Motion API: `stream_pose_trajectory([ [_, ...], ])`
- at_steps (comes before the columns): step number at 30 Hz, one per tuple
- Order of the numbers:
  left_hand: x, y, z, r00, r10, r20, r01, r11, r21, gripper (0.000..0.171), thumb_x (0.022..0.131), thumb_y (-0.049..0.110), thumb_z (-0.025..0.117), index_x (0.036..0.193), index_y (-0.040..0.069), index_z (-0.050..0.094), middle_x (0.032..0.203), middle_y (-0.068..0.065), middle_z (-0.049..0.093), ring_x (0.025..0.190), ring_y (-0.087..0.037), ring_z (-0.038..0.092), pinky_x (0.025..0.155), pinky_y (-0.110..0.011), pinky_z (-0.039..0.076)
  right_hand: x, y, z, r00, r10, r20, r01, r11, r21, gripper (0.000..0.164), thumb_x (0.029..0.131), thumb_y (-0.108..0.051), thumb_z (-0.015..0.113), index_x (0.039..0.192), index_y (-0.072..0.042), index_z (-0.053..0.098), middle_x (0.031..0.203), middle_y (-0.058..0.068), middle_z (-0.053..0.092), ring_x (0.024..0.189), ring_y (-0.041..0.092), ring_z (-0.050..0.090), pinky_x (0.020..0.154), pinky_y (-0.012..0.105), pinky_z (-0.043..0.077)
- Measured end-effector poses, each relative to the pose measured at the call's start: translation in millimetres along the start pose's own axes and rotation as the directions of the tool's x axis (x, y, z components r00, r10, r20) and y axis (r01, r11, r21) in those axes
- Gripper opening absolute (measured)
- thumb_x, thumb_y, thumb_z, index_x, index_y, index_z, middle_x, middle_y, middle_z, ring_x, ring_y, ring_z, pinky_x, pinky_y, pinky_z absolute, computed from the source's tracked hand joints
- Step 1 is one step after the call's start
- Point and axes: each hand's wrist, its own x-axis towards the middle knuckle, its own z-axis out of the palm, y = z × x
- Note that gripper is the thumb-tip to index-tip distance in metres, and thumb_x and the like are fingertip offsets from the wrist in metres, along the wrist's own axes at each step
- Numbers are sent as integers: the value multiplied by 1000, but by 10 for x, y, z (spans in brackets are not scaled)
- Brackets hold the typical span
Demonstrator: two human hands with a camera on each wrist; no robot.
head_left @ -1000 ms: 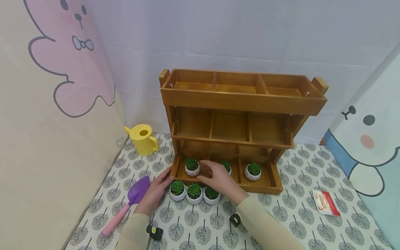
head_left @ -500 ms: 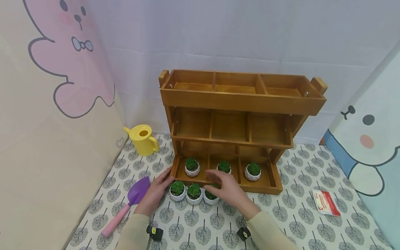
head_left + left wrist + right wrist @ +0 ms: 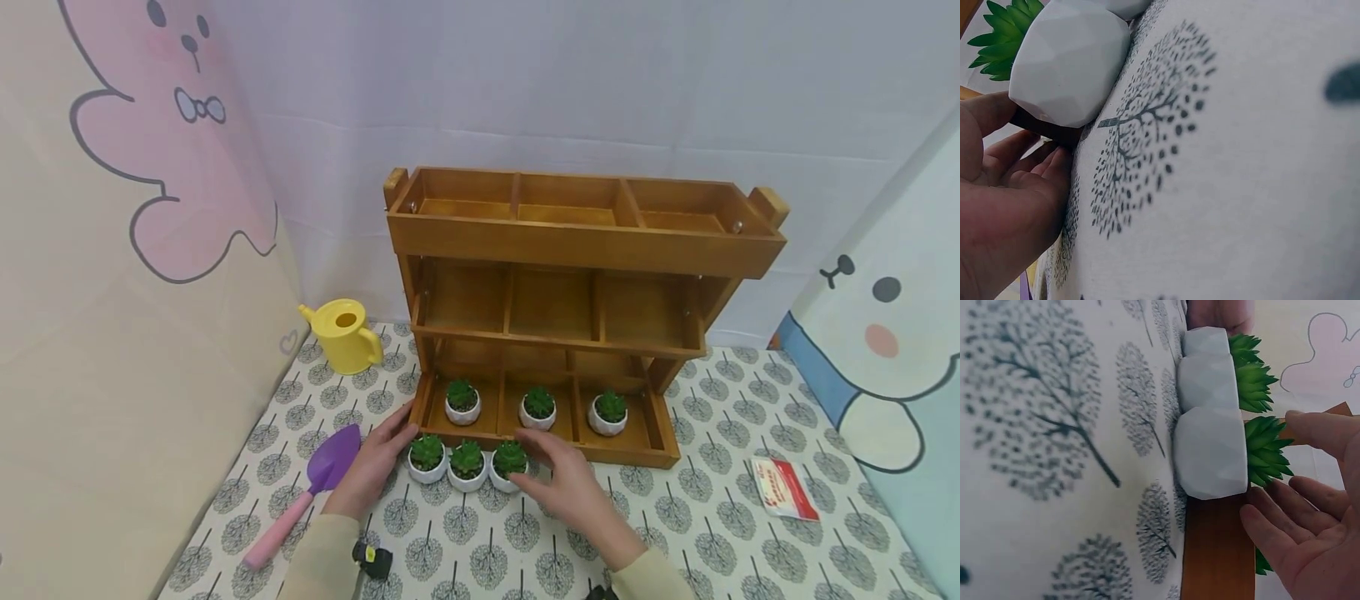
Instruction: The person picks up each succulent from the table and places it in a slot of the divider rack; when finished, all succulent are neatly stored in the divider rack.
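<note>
The head view shows three potted succulents (image 3: pixel 467 462) side by side on the patterned cloth (image 3: pixel 487 558), just in front of the lowest tier of the wooden rack (image 3: pixel 588 242). The right hand (image 3: pixel 566 483) has its grip spread beside the rightmost of them; the right wrist view shows fingers and thumb apart next to the leaves, though contact is unclear, and the faceted white pots lined up close together. The left hand (image 3: pixel 375 462) looks simply laid at the rack's front left corner from above, but the left wrist view shows its grip curled about that wooden edge, thumb close to the nearest pot. Only the head view takes in the yellow watering can (image 3: pixel 345 346) and the purple trowel (image 3: pixel 333 458).
</note>
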Motion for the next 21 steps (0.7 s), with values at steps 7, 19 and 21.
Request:
stream_pose_trajectory([
  [7, 4, -1, -9, 1000, 6, 17, -6, 1000, -10, 59, 109, 24, 57, 164, 20, 37, 168, -11, 31, 155, -31, 25, 128, -47, 16, -116, 89, 58, 998, 46, -30, -47, 999, -17, 65, 86, -22, 89, 142, -3, 61, 137, 10, 65, 123, 29, 64, 101, 39, 56],
  [19, 7, -14, 7, 1000, 26, 15, -25, 1000, -16, 58, 109, 20, 56, 164, 17, 36, 168, -14, 31, 155, -33, 26, 128, -48, 17, -119, 156, 174, 995, 73, -73, -78, 995, -70, 68, 82, -31, 92, 137, -2, 64, 132, 12, 67, 117, 31, 67, 99, 43, 58],
  [21, 5, -6, 5, 1000, 24, 13, -24, 1000, -11, 58, 109, 20, 56, 164, 16, 36, 168, -14, 31, 155, -34, 26, 127, -48, 17, -110, 147, 182, 994, 76, -77, -84, 991, -105, 69, 82, -34, 92, 137, -3, 64, 132, 12, 67, 117, 31, 67, 99, 43, 57],
])
